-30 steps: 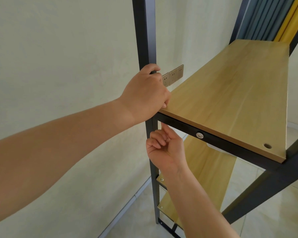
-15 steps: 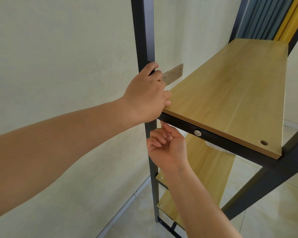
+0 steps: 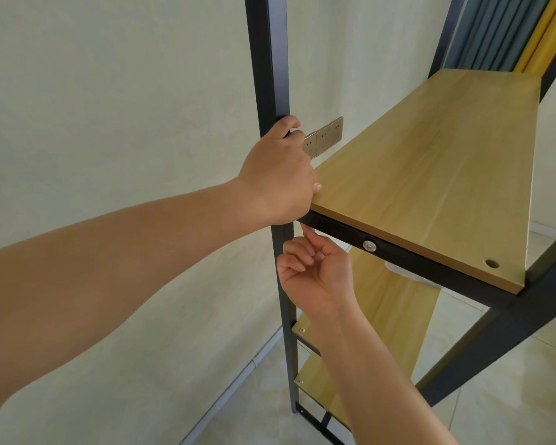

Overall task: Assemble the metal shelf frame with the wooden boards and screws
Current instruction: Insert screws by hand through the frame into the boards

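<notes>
Where visible: three boards (image 3: 430,175), two hands (image 3: 276,175).

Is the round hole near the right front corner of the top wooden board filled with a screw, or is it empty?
Empty. The hole in the top board looks dark and open, with no screw head in it.

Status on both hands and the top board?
Left hand grips black metal upright. Right hand curled under light wooden top board, contents hidden. Nothing blocking.
</notes>
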